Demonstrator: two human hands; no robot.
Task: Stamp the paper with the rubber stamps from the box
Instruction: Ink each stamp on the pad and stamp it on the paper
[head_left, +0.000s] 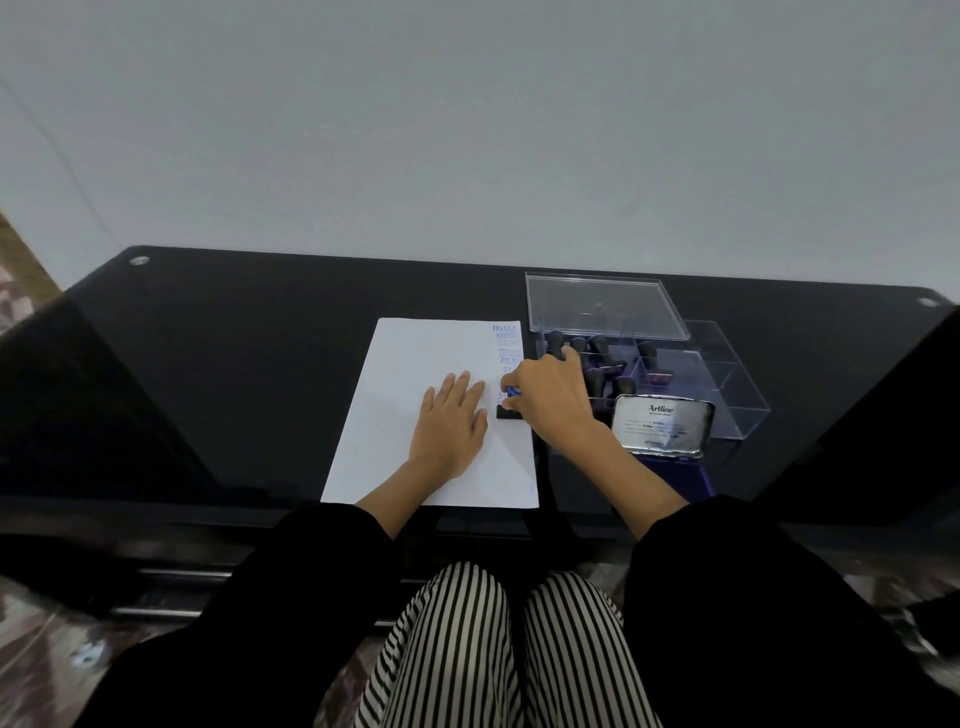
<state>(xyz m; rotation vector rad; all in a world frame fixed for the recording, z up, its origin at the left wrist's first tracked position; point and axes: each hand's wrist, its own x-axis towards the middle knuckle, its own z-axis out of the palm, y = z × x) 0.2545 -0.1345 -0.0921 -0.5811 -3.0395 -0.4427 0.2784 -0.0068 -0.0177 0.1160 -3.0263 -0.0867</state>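
Black rubber stamp (507, 413) presses near the right edge of the paper (415, 358), below a column of blue imprints (507, 343). The right hand (550, 397) clamps curled fingers on its handle; the left hand (451, 423), fingers flat and slightly spread, pins the sheet. Any rocking would likely smear the mark, or run it off onto the glass table (249, 395); the open ink pad (660, 423) sits near the forearm.

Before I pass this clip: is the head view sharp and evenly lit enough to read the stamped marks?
Head view: light soft and even, only a faint shadow on the paper; top mark reads FRAGILE, lower marks blur; right hand hides most of the stamp; wide-angle lens bends the table edges.
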